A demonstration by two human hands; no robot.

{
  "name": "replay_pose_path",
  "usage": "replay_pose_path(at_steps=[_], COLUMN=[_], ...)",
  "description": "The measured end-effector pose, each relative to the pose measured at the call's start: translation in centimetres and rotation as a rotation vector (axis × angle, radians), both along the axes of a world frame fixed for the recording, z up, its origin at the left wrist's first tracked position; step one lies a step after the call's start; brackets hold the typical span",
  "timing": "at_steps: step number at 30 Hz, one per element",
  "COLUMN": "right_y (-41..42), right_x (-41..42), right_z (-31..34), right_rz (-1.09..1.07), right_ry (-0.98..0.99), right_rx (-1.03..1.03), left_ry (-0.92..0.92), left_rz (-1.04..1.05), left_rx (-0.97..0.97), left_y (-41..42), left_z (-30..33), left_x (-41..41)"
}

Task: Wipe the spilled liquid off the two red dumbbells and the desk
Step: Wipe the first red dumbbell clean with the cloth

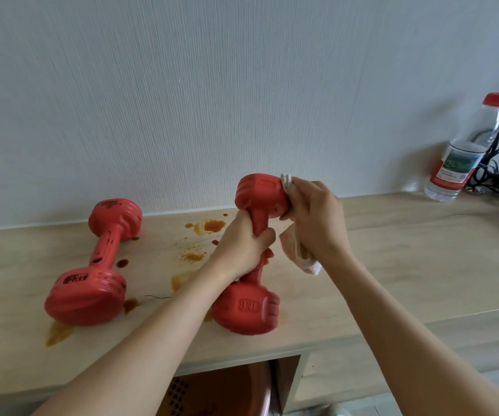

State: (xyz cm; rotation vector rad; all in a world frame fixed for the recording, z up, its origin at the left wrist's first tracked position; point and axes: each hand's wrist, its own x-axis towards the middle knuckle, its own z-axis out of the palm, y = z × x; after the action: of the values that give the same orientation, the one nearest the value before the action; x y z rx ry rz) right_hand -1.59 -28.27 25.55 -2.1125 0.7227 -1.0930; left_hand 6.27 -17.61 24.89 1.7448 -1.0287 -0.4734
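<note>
Far-left dumbbell (pixel 92 262) flat on worktop (pixel 392 265), streaked, brown spill (pixel 209 226) beside it. Left hand (pixel 242 244) wrapped round handle of tilted dumbbell (pixel 254 253), lower head on worktop. Right hand (pixel 314 217) clutching cloth (pixel 299 253) against upper head. Best: hold handle firm, rotate, work cloth into ridges.

Bottle (pixel 464 151) stands right of both dumbbells (pixel 92 265).

Matt red rubbery dumbbells (pixel 87 262) lie on a smooth pale wood-grain desk (pixel 392 250), beside a soft white cloth (pixel 297 250).
</note>
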Motion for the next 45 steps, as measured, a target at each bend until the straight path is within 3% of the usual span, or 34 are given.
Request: replay_pose_path(at_steps=[5, 11, 13, 17, 23, 29, 35, 37, 42, 45], right_y=[2.0, -0.6, 0.0, 1.8, 0.8, 2.7, -0.3, 0.0, 2.1, 1.4], right_x=[0.2, -0.1, -0.2, -0.2, -0.4, 0.0, -0.3, -0.4, -0.6, -0.7], right_z=[-0.1, -0.4, 0.1, 1.5, 0.5, 2.3, 0.6, 0.6, 2.4, 1.5], right_rz=[-0.062, -0.114, -0.142, -0.216, -0.184, -0.143, -0.118, -0.126, -0.121, -0.112], right_ry=[0.126, 0.144, 0.169, 0.240, 0.336, 0.371, 0.418, 0.394, 0.289, 0.317], right_rx=[-0.328, -0.019, -0.063, -0.387, -0.178, -0.402, 0.066, 0.039, -0.316, -0.223], left_ry=[0.028, 0.000, -0.005, 0.003, 0.041, 0.048, 0.022, 0.012, 0.017, 0.011], left_rz=[0.037, 0.009, 0.016, 0.043, 0.027, 0.040, 0.041, 0.034, 0.028, 0.047], left_rx=[0.014, 0.031, 0.041, 0.061, 0.093, 0.090, 0.055, 0.058, 0.077, 0.071], left_y=[0.2, 0.3, 0.3, 0.2, 0.5, 0.5, 0.8, 0.7, 0.3, 0.3], left_z=[-0.1, 0.2, 0.2, 0.1, -0.3, -0.5, -0.2, -0.1, -0.2, -0.3], left_x=[0.3, 0.0, 0.0, 0.1, 0.1, 0.4, 0.3, 0.4, 0.6, 0.6])
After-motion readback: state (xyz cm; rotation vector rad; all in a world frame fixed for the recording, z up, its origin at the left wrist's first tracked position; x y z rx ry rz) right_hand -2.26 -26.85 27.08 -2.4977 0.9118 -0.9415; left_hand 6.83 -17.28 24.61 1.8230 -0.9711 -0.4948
